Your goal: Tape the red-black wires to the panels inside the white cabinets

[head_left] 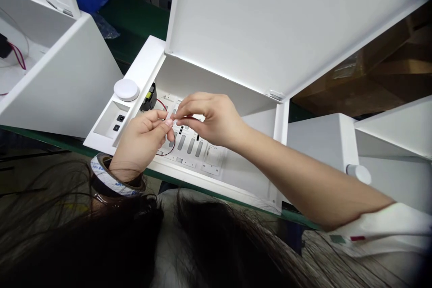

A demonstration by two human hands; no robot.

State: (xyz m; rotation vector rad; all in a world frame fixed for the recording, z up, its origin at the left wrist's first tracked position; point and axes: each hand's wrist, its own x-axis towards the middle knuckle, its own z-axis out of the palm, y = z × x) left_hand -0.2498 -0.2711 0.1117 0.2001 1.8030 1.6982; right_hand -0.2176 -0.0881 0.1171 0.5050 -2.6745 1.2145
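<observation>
My left hand [143,139] is closed in a pinch over the left part of an open white box [219,184]. A thin red and black wire [162,104] passes into its fingers, and a loop hangs below them. My right hand [211,117] meets it from the right, thumb and fingertips pressed together against the left fingertips. Whatever small piece lies between the two pinches is hidden. Beneath the hands is the box's slotted white floor [191,145]. A black part with a yellow patch [149,97] sits inside, near the left wall. Around my left wrist hangs a tape roll [111,179].
The box's raised lid [286,18] stands behind, hinged at the back. On its left ledge are a round white knob [126,89] and a recess with black sockets [119,122]. Similar white boxes [64,76] flank it on the green bench [135,18]. Cardboard cartons [371,72] lie right.
</observation>
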